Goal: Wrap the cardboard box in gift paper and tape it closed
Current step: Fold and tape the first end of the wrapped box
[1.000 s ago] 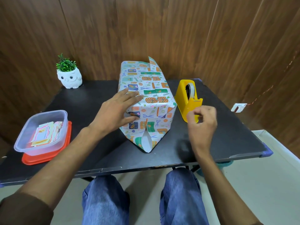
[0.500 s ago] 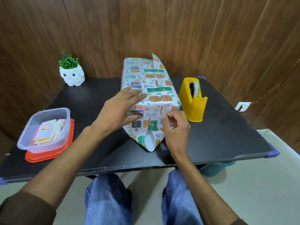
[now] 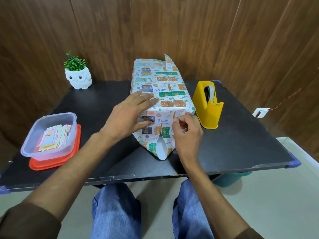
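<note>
Tape strip [image 3: 181, 116], pinched in right hand [image 3: 187, 133], has come from dispenser [image 3: 208, 107] to wrapped box [image 3: 160, 87] seam for sealing; flat left hand [image 3: 128, 116] pins gift paper [image 3: 151, 145].

It looked like a room at home: wood-panelled walls [image 3: 224, 40], a low black table [image 3: 241, 144], an owl plant pot [image 3: 78, 79], a pale floor [image 3: 276, 195].

Dark brown sleeve [image 3: 29, 223] on the left arm, matching cuff [image 3: 248, 234] just showing on the right. Faded blue denim jeans [image 3: 117, 213] on both legs.
</note>
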